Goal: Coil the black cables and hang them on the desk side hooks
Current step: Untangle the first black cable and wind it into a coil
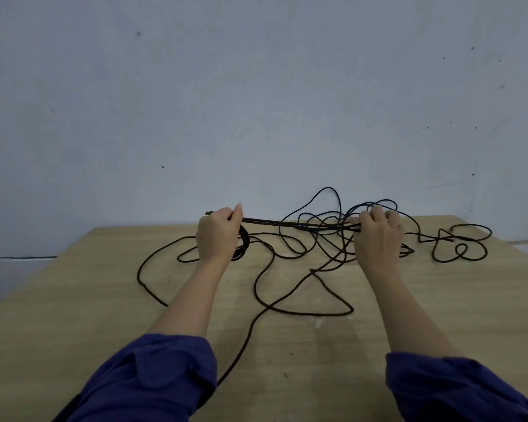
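Black cables [272, 221] are being pulled taut.
Left hand [218, 233] is curling round a coil [244, 245], right hand [377, 236] pinching strands; pulling risks tightening the tangle [326, 229].

Light-brown wooden tabletop [104, 300], bearing thin black cables [317, 314] in loose tangled loops across far half, one strand trailing to near edge

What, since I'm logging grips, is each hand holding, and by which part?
The left hand grips the black cable at its small coil, near one end; the right hand pinches the stretched strands beside the tangle.
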Motion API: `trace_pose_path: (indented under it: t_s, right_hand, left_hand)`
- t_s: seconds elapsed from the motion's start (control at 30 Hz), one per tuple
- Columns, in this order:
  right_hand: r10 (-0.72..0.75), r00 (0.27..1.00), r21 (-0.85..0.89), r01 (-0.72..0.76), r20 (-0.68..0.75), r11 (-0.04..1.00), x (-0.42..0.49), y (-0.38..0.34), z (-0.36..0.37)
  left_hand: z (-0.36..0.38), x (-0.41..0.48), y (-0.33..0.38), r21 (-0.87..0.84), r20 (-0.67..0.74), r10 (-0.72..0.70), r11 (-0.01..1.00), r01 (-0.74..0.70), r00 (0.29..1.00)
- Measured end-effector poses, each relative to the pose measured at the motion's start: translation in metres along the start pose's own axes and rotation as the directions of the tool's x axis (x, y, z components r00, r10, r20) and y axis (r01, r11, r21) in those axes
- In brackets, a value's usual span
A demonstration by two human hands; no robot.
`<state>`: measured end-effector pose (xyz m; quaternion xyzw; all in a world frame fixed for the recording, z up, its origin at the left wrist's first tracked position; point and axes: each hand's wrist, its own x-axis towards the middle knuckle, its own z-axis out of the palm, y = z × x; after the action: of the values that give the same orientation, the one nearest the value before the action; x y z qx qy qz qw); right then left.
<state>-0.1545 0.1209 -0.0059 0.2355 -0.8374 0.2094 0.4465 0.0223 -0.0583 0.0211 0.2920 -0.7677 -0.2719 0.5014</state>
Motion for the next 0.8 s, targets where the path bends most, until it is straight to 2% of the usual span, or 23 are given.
trace_pose_path:
  t_s: [0.07, 0.1, 0.13, 0.17, 0.2, 0.23, 0.27, 0.3, 0.37, 0.4, 0.43, 0.47, 0.53, 0.57, 0.63, 0.73, 0.8]
  right_hand:
    - [0.051, 0.986, -0.021, -0.048, 0.157, 0.999, 0.001, -0.001, -0.003]
    - [0.057, 0.952, -0.049, -0.044, 0.302, 0.998, 0.001, -0.003, -0.006]
    - [0.041, 0.858, -0.089, 0.006, 0.511, 0.996, 0.002, -0.005, -0.009]
    - [0.03, 0.685, -0.087, 0.049, 0.728, 0.995, 0.002, -0.006, -0.015]
    - [0.038, 0.48, -0.079, 0.064, 0.877, 0.995, 0.005, -0.008, -0.023]
    - [0.034, 0.327, -0.062, 0.078, 0.944, 0.995, 0.008, -0.011, -0.03]
    - [0.006, 0.279, -0.033, 0.09, 0.96, 0.995, 0.009, -0.016, -0.036]
    - [-0.04, 0.337, 0.007, 0.097, 0.94, 0.995, 0.011, -0.023, -0.043]
    - [-0.13, 0.612, 0.146, 0.024, 0.78, 0.989, 0.014, -0.042, -0.052]
    - [-0.184, 0.708, 0.291, -0.032, 0.682, 0.956, 0.015, -0.054, -0.054]
    - [-0.248, 0.735, 0.449, -0.086, 0.631, 0.889, 0.015, -0.066, -0.056]
    - [-0.329, 0.712, 0.575, -0.127, 0.62, 0.808, 0.014, -0.077, -0.058]
    - [-0.464, 0.609, 0.676, -0.168, 0.644, 0.718, 0.003, -0.093, -0.056]
    - [-0.478, 0.585, 0.685, -0.193, 0.655, 0.702, -0.002, -0.096, -0.053]
    - [-0.432, 0.621, 0.689, -0.252, 0.654, 0.68, -0.006, -0.094, -0.051]
    - [-0.376, 0.733, 0.731, -0.239, 0.567, 0.639, -0.012, -0.092, -0.051]
    - [-0.329, 0.772, 0.773, -0.309, 0.544, 0.553, -0.021, -0.092, -0.049]
  left_hand:
    - [0.003, 0.001, 0.0, -0.013, -0.031, 0.005, 1.0, -0.005, 0.999]
    - [0.004, 0.001, 0.001, -0.012, -0.043, 0.018, 1.0, -0.019, 0.999]
    - [0.005, 0.001, 0.001, -0.005, -0.045, 0.047, 0.999, -0.047, 0.998]
    - [0.007, 0.0, 0.001, 0.003, -0.039, 0.085, 0.996, -0.085, 0.996]
    - [0.009, 0.0, 0.001, 0.014, -0.031, 0.127, 0.992, -0.126, 0.991]
    - [0.01, -0.001, -0.001, 0.029, -0.027, 0.166, 0.986, -0.165, 0.986]
    - [0.012, -0.001, -0.002, 0.041, -0.022, 0.201, 0.979, -0.2, 0.979]
    - [0.014, -0.002, -0.003, 0.045, -0.015, 0.236, 0.971, -0.235, 0.972]
    - [0.02, -0.006, -0.003, 0.035, 0.018, 0.296, 0.954, -0.297, 0.955]
    - [0.022, -0.009, 0.0, 0.025, 0.034, 0.315, 0.948, -0.316, 0.948]
    - [0.024, -0.011, 0.002, 0.012, 0.044, 0.328, 0.944, -0.329, 0.944]
    - [0.026, -0.013, 0.004, 0.0, 0.05, 0.342, 0.939, -0.343, 0.938]
    - [0.027, -0.017, 0.006, -0.028, 0.061, 0.356, 0.935, -0.355, 0.933]
    - [0.027, -0.018, 0.006, -0.041, 0.061, 0.345, 0.939, -0.343, 0.937]
    - [0.026, -0.021, 0.001, -0.058, 0.05, 0.311, 0.95, -0.308, 0.949]
    - [0.024, -0.027, -0.005, -0.028, -0.01, 0.268, 0.963, -0.268, 0.963]
    - [0.025, -0.03, -0.006, -0.009, -0.055, 0.217, 0.976, -0.218, 0.975]
